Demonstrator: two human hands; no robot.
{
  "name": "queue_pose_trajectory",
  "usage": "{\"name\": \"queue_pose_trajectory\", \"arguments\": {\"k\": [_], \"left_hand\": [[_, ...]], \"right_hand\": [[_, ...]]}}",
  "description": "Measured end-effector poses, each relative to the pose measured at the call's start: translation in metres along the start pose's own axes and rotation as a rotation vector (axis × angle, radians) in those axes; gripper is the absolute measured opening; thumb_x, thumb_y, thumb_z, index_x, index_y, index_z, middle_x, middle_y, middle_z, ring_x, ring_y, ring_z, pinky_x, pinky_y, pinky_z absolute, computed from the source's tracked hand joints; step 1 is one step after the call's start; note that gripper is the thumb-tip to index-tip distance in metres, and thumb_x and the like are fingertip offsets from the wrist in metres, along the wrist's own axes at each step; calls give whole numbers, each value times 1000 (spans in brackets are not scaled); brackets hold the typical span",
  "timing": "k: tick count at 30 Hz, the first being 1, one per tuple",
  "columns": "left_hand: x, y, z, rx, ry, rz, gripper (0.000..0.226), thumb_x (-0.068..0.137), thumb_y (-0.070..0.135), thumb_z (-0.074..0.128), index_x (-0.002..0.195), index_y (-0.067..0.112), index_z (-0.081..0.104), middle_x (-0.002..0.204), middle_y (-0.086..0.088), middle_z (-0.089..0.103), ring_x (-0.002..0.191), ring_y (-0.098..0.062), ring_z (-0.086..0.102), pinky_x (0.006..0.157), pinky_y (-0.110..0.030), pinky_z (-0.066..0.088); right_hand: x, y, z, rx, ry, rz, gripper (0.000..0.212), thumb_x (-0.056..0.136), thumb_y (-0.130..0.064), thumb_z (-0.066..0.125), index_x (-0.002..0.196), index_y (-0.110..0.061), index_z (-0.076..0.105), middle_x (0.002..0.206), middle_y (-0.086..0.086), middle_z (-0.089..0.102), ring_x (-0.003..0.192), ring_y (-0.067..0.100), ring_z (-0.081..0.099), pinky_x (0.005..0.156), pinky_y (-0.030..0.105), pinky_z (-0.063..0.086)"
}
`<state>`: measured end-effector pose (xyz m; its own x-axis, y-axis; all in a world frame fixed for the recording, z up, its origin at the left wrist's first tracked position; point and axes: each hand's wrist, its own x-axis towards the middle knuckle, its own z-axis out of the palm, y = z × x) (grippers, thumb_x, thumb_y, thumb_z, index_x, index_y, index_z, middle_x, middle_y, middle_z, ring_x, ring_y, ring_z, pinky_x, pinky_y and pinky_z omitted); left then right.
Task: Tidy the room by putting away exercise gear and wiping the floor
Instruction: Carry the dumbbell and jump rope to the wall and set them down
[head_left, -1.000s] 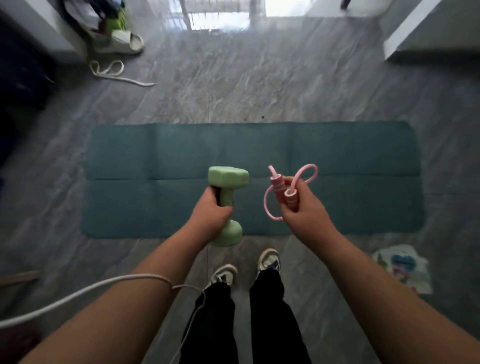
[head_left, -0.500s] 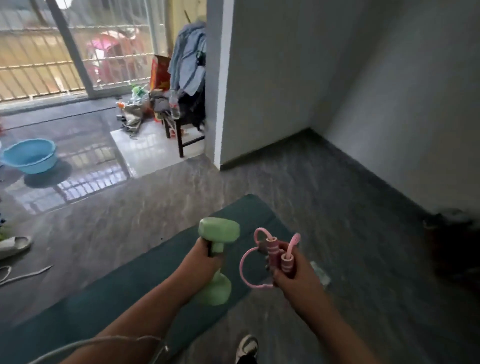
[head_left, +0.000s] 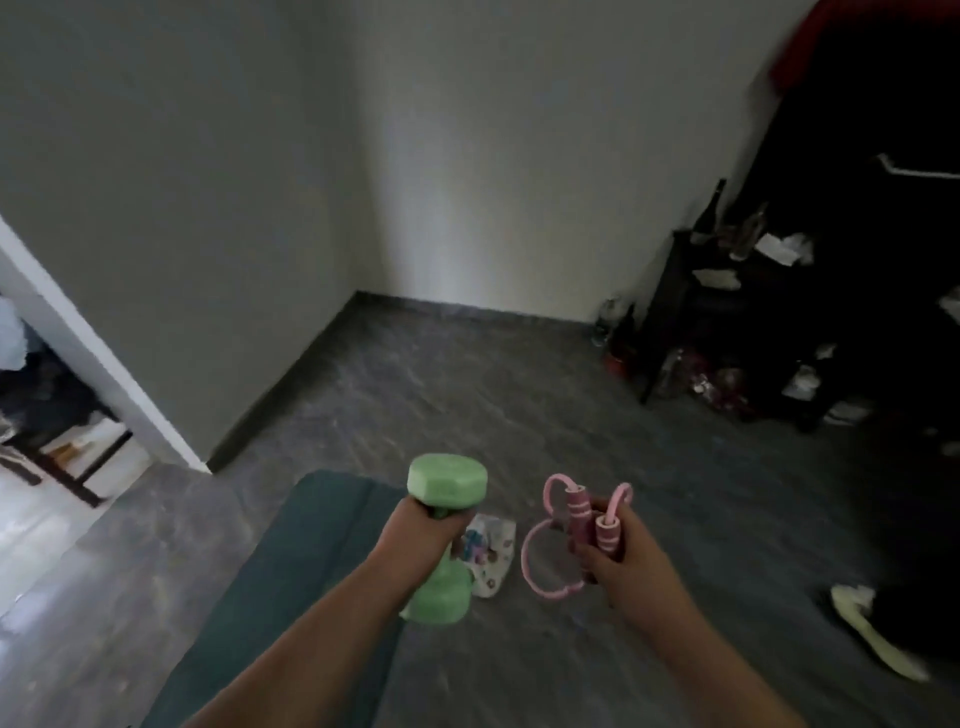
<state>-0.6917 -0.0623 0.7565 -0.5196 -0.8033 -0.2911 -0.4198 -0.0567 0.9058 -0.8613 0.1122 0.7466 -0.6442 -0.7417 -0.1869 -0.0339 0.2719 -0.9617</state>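
My left hand (head_left: 418, 538) grips the handle of a light green dumbbell (head_left: 447, 484), held upright in front of me. My right hand (head_left: 626, 558) holds a pink skipping rope (head_left: 582, 517), both handles bunched in the fist with loops of cord hanging to the left. The dark green exercise mat (head_left: 311, 561) lies on the grey floor below my left arm. A small patterned cloth or packet (head_left: 493, 551) lies on the floor beside the mat's end, partly hidden by the dumbbell.
Grey walls meet in a corner ahead. A dark shelf unit (head_left: 727, 312) with bottles and clutter stands at the right, more clutter at its foot. A pale slipper (head_left: 872, 634) lies at the lower right. A doorway with a dark stool (head_left: 62, 441) opens at the left.
The view has swung right, from the mat and balcony door to the room's corner and the shelf. Both hands keep their hold on the dumbbell and the rope.
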Motion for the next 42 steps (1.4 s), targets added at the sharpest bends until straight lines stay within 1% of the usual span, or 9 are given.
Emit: {"name": "queue_pose_trajectory", "arguments": {"k": [3, 8, 13, 18, 26, 30, 33, 38, 42], "left_hand": [[41, 41, 58, 2, -24, 8, 16, 80, 20, 75, 80, 5, 69, 69, -15, 69, 63, -18, 65, 70, -43, 55], [103, 96, 135, -64, -23, 31, 14, 83, 19, 73, 86, 6, 70, 73, -12, 70, 68, -22, 65, 66, -38, 51], [160, 122, 175, -86, -26, 18, 12, 85, 12, 70, 90, 1, 70, 75, -14, 69, 72, -24, 65, 71, -43, 53], [226, 133, 180, -74, -42, 8, 4, 84, 4, 69, 85, 7, 71, 72, -9, 68, 70, -20, 64, 68, -37, 49], [378, 145, 139, -211, 74, -59, 11, 86, -3, 62, 90, 5, 68, 64, -4, 61, 61, -16, 57, 54, -25, 46], [454, 165, 116, -253, 104, -72, 14, 87, -5, 60, 85, 8, 66, 59, 1, 60, 55, -11, 57, 49, -19, 45], [510, 177, 103, -254, 148, -73, 9, 86, -3, 60, 90, 2, 67, 67, -7, 61, 64, -16, 59, 59, -28, 48], [615, 195, 94, -242, 175, -71, 11, 87, -1, 59, 78, 3, 66, 67, -9, 61, 62, -16, 57, 57, -25, 46], [714, 205, 93, -285, 195, -90, 9, 88, -2, 62, 94, 2, 67, 74, -11, 64, 69, -23, 62, 60, -31, 51]], "right_hand": [[42, 2, -63, 8, 46, -1, 42, 87, 6, 69, 107, -30, 63, 93, -10, 77, 83, 6, 71, 71, 29, 58], [114, -2, -142, -32, 65, -27, 38, 87, -2, 70, 105, -35, 62, 91, -7, 75, 84, 13, 71, 73, 38, 59], [184, -10, -172, -30, 19, 1, 37, 88, 1, 67, 102, -32, 59, 90, 9, 72, 72, 16, 65, 60, 31, 54], [264, -19, -165, -42, -40, 29, 34, 89, -1, 66, 101, -31, 57, 86, 9, 68, 62, 14, 59, 41, 14, 38], [427, -53, -126, -65, -121, 73, 22, 94, -12, 66, 112, -22, 59, 87, 3, 73, 57, 3, 62, 40, 20, 40], [509, -75, -104, -27, -145, 53, 27, 92, -6, 67, 112, -21, 60, 84, 6, 72, 64, 15, 61, 43, 20, 38], [567, -95, -94, -41, -178, 17, 25, 90, 0, 67, 110, -14, 59, 91, 20, 69, 63, 14, 59, 43, 16, 41], [677, -110, -85, -86, -240, 3, 24, 90, -3, 69, 111, -7, 58, 79, 2, 69, 55, 0, 59, 47, 15, 43], [791, -112, -77, -112, -262, 4, 27, 90, 4, 66, 115, -2, 57, 97, 21, 70, 70, 18, 63, 49, 16, 48]]}}
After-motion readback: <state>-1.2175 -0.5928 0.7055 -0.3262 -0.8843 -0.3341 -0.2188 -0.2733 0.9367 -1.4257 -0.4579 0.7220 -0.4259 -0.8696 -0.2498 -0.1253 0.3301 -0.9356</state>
